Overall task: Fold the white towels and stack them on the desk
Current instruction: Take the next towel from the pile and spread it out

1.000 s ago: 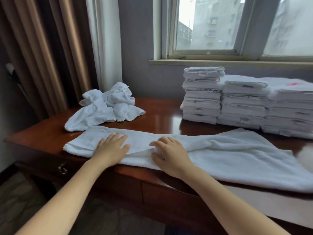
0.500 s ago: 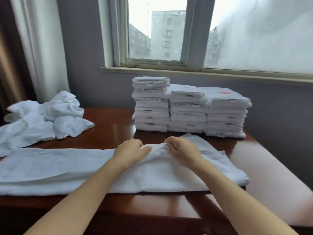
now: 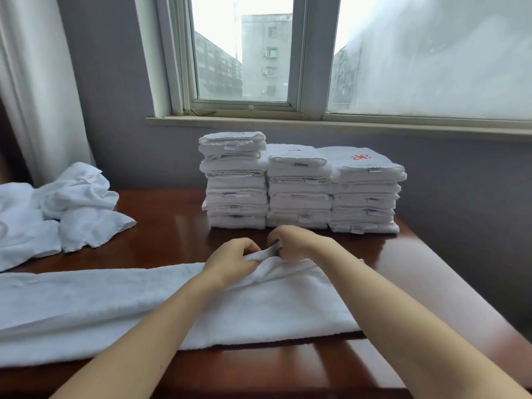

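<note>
A long white towel [image 3: 95, 306], folded lengthwise, lies across the front of the reddish wooden desk [image 3: 169, 226]. My left hand [image 3: 230, 262] and my right hand [image 3: 290, 243] sit close together at the towel's far edge near its right end, each pinching a raised fold of cloth between curled fingers. Behind them stand three stacks of folded white towels [image 3: 299, 187] against the wall. A heap of unfolded white towels [image 3: 66, 208] lies at the left of the desk.
A window with a sill [image 3: 339, 122] runs above the stacks. A pale curtain [image 3: 37, 87] hangs at the left. The desk's right edge [image 3: 460, 283] drops off beside the grey wall. Bare wood shows between the heap and the stacks.
My view has swung right along the towel. Both hands went from lying flat on its left part to pinching its far edge near the right end, and have drawn closer together.
</note>
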Tool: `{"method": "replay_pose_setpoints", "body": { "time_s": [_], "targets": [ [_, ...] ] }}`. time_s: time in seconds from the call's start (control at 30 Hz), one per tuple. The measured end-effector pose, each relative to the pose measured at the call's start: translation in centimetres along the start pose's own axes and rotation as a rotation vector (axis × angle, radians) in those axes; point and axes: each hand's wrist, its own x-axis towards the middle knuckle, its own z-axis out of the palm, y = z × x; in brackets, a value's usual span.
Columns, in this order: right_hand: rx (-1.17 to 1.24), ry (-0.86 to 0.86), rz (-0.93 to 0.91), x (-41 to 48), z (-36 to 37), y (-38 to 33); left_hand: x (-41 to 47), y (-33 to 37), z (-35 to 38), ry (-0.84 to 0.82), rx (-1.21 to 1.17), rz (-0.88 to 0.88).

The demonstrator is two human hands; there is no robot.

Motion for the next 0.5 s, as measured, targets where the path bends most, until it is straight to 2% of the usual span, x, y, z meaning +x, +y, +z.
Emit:
{"method": "replay_pose_setpoints", "body": {
  "time_s": [0.1, 0.23, 0.37, 0.5],
  "targets": [
    [-0.045, 0.078, 0.019, -0.6, -0.8, 0.6, -0.3, 0.2, -0.2, 0.072, 0.026, 0.029],
    [0.016, 0.375, 0.017, -3.3, -2.8, 2.2, -0.8, 0.9, -0.7, 0.208, 0.03, 0.091],
    [-0.085, 0.569, 0.016, -7.1, -4.6, 2.7, -2.3, 1.6, -0.9, 0.28, 0.005, 0.202],
    [-0.139, 0.652, 0.039, -10.9, -4.9, 2.1, -4.3, 2.3, -0.5, 0.279, -0.034, 0.242]
  ]
}}
